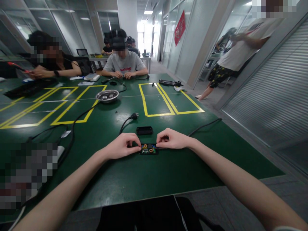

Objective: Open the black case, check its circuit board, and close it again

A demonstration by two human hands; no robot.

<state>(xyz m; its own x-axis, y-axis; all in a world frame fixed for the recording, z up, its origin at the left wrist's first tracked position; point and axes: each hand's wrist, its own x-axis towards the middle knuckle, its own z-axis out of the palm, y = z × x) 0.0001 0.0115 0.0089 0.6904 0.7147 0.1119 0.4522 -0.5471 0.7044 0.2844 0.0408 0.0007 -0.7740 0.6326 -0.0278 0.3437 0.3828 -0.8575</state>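
Observation:
A small open black case (149, 149) with a circuit board and coloured parts inside lies on the green table (134, 179). My left hand (122, 145) pinches its left end with curled fingers. My right hand (171, 139) is closed on its right end. Just beyond it lies a black rectangular lid (144, 130). A black power cable with a plug (134, 115) runs in from the left behind the lid.
A metal bowl (107, 95) with small parts sits farther back, among yellow tape rectangles (158, 99). Two seated people work at the far side, and one stands at the right by a glass wall. Cables trail at the left.

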